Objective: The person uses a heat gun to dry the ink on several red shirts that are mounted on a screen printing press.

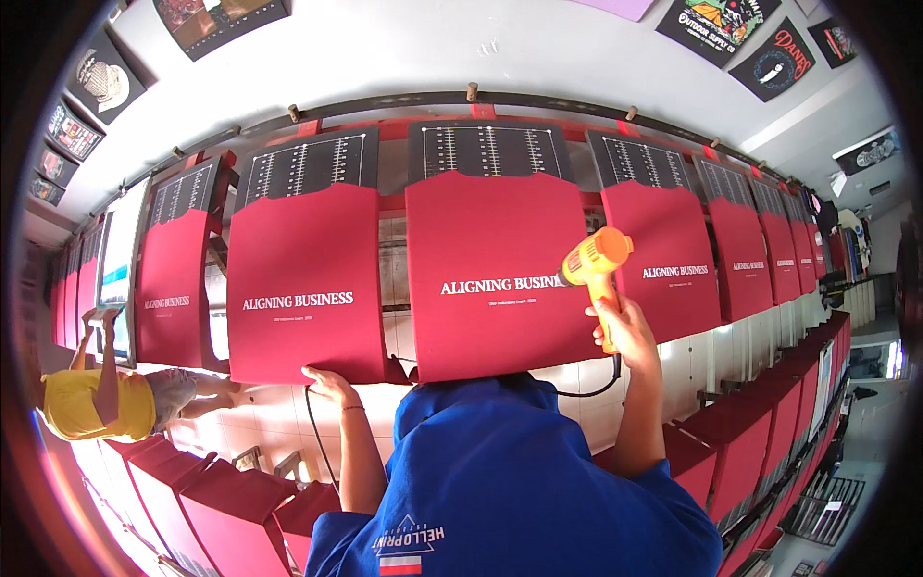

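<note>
Here, the heat gun (598, 254) juts above right fingers (623, 324) curled round its handle (602, 288), left fingers' (322, 378) hold unclear

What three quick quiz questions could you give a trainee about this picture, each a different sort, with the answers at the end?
1. Which hand grips the orange heat gun?

2. True or false: the heat gun's nozzle points toward the person's right.

3. Where is the person's left hand?
A) On the heat gun
B) At the lower edge of a board covered in red fabric
C) Out of view

Key:
1. The right hand.
2. False; it points toward the person's left.
3. B.
</note>
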### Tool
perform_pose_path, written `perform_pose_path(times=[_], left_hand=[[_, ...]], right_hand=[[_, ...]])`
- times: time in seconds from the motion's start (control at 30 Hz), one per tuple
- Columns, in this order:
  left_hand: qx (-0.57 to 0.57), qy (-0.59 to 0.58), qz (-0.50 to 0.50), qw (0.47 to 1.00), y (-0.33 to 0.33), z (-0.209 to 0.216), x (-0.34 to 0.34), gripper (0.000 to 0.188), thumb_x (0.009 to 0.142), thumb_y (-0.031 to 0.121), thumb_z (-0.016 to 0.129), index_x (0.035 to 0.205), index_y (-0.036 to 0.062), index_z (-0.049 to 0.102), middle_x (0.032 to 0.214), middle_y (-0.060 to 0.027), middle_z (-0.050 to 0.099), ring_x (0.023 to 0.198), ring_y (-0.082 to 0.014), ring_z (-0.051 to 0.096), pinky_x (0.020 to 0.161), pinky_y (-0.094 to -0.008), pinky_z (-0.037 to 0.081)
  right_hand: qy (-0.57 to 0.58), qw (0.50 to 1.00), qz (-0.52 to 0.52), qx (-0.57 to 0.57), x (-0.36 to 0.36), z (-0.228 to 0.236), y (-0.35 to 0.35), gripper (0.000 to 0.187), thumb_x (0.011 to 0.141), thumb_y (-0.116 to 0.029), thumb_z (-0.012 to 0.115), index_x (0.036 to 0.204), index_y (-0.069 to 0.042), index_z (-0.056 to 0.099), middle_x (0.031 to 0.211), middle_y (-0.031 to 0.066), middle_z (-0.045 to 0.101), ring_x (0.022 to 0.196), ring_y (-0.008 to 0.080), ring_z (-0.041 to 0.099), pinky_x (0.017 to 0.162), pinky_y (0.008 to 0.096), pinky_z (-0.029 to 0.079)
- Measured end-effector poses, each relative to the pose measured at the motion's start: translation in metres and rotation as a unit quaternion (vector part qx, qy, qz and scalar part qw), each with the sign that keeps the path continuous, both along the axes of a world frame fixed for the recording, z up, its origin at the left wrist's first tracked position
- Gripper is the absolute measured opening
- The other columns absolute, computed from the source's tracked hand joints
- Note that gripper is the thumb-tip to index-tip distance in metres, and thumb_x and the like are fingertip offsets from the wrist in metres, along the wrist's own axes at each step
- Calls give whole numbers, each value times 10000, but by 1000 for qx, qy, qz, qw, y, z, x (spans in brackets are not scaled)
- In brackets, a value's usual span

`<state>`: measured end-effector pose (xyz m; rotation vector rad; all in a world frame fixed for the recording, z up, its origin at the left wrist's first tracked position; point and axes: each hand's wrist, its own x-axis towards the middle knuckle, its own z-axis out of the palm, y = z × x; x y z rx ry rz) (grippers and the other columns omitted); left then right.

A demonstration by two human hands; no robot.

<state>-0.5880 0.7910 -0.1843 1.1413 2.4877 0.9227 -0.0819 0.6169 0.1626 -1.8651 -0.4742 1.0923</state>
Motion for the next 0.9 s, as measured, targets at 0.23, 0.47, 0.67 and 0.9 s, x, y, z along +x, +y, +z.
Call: perform_pose_path(times=[0.23,0.47,0.67,0.9], left_hand=[[-33,-6,-22,999,4,-2,-4,462,1019,166,263,1429,-12,379,1423,-175,473,920,-327,617,867,-401,482],[24,-29,2,999,-2,39,21,536,1059,359,269,1321,-42,510,1234,-311,566,917,-402,619,793,-452,512],[30,-86,33,995,3,83,51,557,1052,407,306,1262,-37,569,1129,-329,612,885,-392,633,803,-464,513],[-15,138,-44,989,-1,24,18,411,1029,167,317,1381,-3,444,1039,-254,638,802,-317,630,740,-431,507]], right_hand=[[2,999,-39,12,11,-3,-15,309,956,-264,600,1088,12,562,896,76,634,583,115,578,537,266,507],[12,999,-32,9,8,-7,-17,347,961,-261,588,1167,14,539,939,83,638,596,107,567,552,262,507],[94,995,14,36,-22,-4,-18,346,962,-241,569,1187,19,534,976,101,654,609,104,576,530,258,505],[59,997,47,-18,-42,10,-20,345,970,-219,553,1197,40,525,987,114,655,609,102,575,544,250,488]])
